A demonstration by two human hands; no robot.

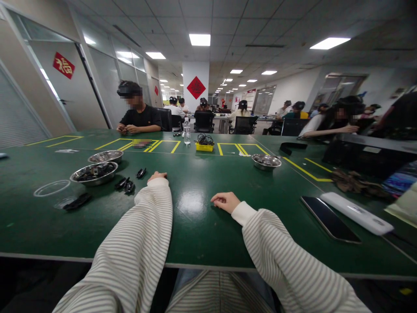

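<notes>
Right grip (pixel 225 201) half-curled on table (pixel 202 239)

Pretty flat indoor light here, a bit on the dim side. It's coming from white ceiling panels (pixel 200 40), which are blown out, with smaller ones trailing off into the background. One big glare spot sits mid-frame on the green table (pixel 208 245), and the steel bowl (pixel 266 162) catches some shine. Under the table edge is nearly black, the upper right corner's murky too, and the black pieces (pixel 129 188) lose detail. Wide-angle stretch is obvious: the door (pixel 61 82) leans at upper left. Far background's soft.
</notes>
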